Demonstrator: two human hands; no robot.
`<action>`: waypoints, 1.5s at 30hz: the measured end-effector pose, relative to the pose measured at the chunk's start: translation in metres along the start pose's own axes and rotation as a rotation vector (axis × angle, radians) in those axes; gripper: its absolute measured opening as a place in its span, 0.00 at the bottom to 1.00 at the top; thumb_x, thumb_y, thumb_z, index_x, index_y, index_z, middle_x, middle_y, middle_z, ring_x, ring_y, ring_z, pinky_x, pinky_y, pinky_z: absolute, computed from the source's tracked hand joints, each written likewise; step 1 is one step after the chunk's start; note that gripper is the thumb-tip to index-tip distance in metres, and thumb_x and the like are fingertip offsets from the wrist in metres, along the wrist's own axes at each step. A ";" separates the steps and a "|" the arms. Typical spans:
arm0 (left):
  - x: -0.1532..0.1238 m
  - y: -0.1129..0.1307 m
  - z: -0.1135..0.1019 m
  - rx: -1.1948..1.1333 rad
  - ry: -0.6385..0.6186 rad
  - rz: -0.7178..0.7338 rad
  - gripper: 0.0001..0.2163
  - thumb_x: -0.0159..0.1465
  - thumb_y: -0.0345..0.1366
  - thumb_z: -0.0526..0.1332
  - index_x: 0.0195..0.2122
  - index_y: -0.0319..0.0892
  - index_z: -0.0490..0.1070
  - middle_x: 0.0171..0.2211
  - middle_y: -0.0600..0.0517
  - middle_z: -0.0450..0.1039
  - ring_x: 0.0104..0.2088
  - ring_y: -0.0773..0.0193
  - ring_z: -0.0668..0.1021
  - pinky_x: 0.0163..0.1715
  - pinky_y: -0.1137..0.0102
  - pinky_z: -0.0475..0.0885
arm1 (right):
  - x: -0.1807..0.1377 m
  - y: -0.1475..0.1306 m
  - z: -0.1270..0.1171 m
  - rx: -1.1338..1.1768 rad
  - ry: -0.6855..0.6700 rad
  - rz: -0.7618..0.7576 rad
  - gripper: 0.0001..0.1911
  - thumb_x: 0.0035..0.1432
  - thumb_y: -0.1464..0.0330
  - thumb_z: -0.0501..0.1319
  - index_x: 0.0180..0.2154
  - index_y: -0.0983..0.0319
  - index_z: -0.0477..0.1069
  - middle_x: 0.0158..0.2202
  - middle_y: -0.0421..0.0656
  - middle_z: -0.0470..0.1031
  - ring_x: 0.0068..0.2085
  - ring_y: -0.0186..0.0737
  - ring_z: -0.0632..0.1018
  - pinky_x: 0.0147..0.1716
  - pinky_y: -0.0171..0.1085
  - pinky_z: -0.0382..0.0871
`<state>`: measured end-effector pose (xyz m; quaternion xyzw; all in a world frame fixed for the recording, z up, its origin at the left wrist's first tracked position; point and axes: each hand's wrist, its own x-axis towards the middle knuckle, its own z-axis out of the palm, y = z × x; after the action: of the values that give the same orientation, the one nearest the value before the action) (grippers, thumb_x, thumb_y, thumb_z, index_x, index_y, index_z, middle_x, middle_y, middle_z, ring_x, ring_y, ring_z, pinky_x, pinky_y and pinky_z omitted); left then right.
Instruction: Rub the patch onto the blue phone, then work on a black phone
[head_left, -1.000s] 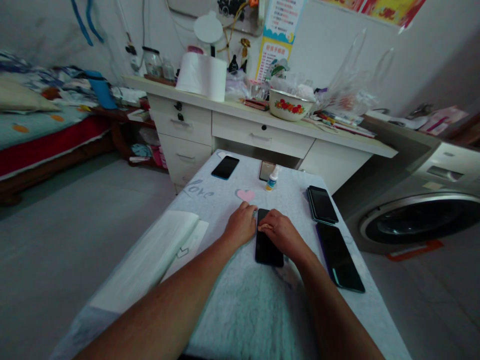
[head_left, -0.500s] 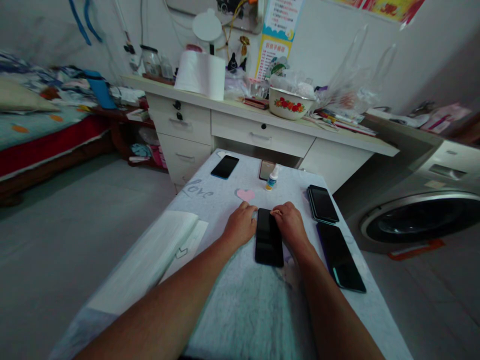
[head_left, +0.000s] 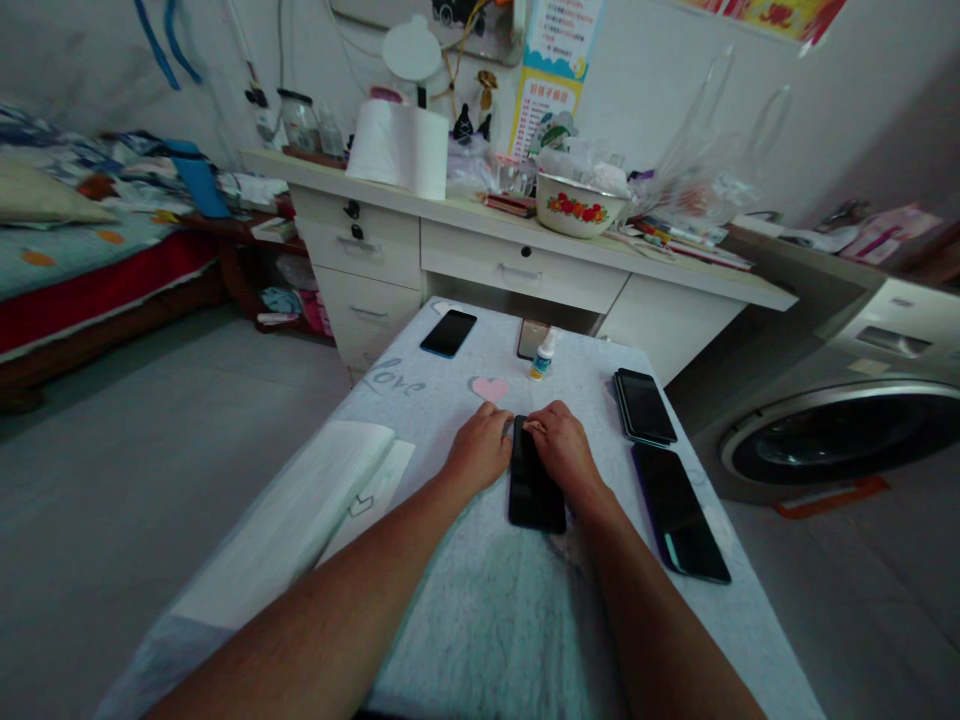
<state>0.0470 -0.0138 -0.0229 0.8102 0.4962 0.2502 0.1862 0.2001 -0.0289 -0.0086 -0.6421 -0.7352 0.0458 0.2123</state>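
Note:
A black phone (head_left: 535, 492) lies screen up in the middle of the white-covered table (head_left: 487, 610). My left hand (head_left: 478, 450) rests against the phone's left edge with its fingers curled onto it. My right hand (head_left: 564, 452) lies over the upper right part of the screen. Its fingertips pinch a small pale piece (head_left: 533, 427) against the glass near the top edge; I cannot make out what it is. A pink heart-shaped piece (head_left: 490, 388) lies just beyond my left hand.
Other phones lie around: one far left (head_left: 448, 332), one far middle (head_left: 531, 338), a stack (head_left: 643, 406) and a long one (head_left: 679, 512) at the right. A small bottle (head_left: 543, 355) stands behind. White sheets (head_left: 300, 510) lie left. A desk (head_left: 517, 255) and a washing machine (head_left: 840, 430) stand beyond.
My right hand slid from the middle of the screen up and to the right, then back left along the top of the screen. The left hand and the phone stayed put.

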 end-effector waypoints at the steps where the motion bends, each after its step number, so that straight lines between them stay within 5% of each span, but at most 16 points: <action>1: 0.000 0.000 0.000 -0.001 -0.003 -0.001 0.13 0.59 0.26 0.55 0.45 0.40 0.70 0.42 0.48 0.68 0.44 0.62 0.73 0.46 0.70 0.68 | -0.001 -0.002 0.000 0.007 -0.017 -0.019 0.10 0.61 0.72 0.56 0.35 0.63 0.76 0.35 0.44 0.69 0.35 0.34 0.70 0.38 0.32 0.62; 9: 0.000 -0.001 0.001 -0.019 0.011 0.009 0.11 0.60 0.28 0.55 0.44 0.41 0.70 0.41 0.49 0.68 0.44 0.61 0.73 0.46 0.70 0.68 | -0.005 -0.009 -0.003 0.025 -0.082 -0.121 0.09 0.61 0.73 0.56 0.37 0.63 0.76 0.36 0.44 0.69 0.36 0.34 0.71 0.40 0.32 0.62; 21: -0.001 0.000 0.001 -0.015 -0.004 0.004 0.15 0.59 0.28 0.56 0.47 0.40 0.70 0.43 0.47 0.68 0.45 0.61 0.73 0.48 0.69 0.68 | 0.003 0.009 -0.004 -0.054 0.077 0.096 0.12 0.61 0.71 0.55 0.34 0.64 0.78 0.33 0.46 0.70 0.34 0.36 0.71 0.37 0.33 0.61; 30: -0.001 0.001 -0.001 -0.022 -0.001 0.000 0.14 0.59 0.28 0.56 0.46 0.41 0.70 0.43 0.48 0.68 0.45 0.61 0.73 0.47 0.69 0.68 | 0.002 0.023 -0.008 -0.163 0.070 0.153 0.13 0.60 0.71 0.55 0.34 0.65 0.78 0.32 0.48 0.71 0.34 0.38 0.71 0.34 0.34 0.60; 45: 0.000 -0.001 0.001 -0.045 0.003 -0.027 0.16 0.57 0.26 0.56 0.47 0.42 0.66 0.45 0.48 0.69 0.47 0.61 0.73 0.48 0.68 0.68 | 0.013 -0.003 -0.002 -0.153 0.006 0.051 0.12 0.61 0.71 0.55 0.33 0.64 0.77 0.33 0.46 0.69 0.33 0.36 0.70 0.35 0.33 0.60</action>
<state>0.0468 -0.0138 -0.0240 0.7987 0.5016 0.2601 0.2071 0.1969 -0.0172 -0.0028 -0.6752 -0.7192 -0.0072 0.1637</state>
